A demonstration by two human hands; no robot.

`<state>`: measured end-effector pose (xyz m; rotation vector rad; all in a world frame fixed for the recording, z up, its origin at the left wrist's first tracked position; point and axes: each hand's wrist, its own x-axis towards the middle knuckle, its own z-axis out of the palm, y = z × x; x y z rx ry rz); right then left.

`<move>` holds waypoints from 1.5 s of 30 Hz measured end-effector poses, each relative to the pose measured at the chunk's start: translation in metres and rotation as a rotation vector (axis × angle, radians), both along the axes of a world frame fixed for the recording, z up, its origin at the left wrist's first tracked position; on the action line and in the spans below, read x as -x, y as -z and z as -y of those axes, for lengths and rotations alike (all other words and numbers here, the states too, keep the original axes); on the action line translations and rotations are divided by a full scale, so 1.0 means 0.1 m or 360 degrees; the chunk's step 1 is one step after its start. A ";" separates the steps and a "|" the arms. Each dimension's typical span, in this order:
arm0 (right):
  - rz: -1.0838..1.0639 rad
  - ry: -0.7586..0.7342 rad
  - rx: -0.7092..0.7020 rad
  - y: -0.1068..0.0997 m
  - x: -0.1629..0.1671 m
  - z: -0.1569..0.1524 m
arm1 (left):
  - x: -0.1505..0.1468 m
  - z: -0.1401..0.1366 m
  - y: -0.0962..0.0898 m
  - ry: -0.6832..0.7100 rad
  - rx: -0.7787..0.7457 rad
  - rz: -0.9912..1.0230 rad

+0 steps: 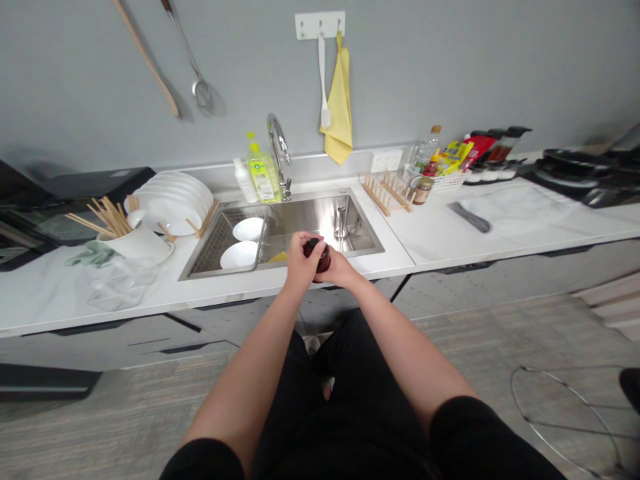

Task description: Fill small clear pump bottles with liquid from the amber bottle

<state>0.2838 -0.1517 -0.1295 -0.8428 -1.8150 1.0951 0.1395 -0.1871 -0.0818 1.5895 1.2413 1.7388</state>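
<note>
My left hand (299, 257) and my right hand (340, 268) are both closed around a small dark brown bottle (324, 260) with a black top. They hold it in front of the counter's edge, close to the near rim of the steel sink (320, 217). Fingers of my left hand lie at the black top, while my right hand wraps the bottle's side. Much of the bottle is hidden by my fingers, and no label can be read. Two white bowls (240, 255) sit in the wire rack at the sink's left, and something yellow (278, 257) shows beside them.
Behind the sink stand a chrome faucet (278, 157) and a green soap bottle (264, 175). White plates (167, 200) and a pot of chopsticks (143, 243) are at left. Rightward are a wooden rack (387, 193), a jar (423, 191) and a condiment basket (450, 179).
</note>
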 end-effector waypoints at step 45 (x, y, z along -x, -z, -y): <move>-0.0004 -0.0057 0.0030 -0.06 0.00 0.03 | 0.06 -0.02 -0.06 0.0064 0.0060 -0.0020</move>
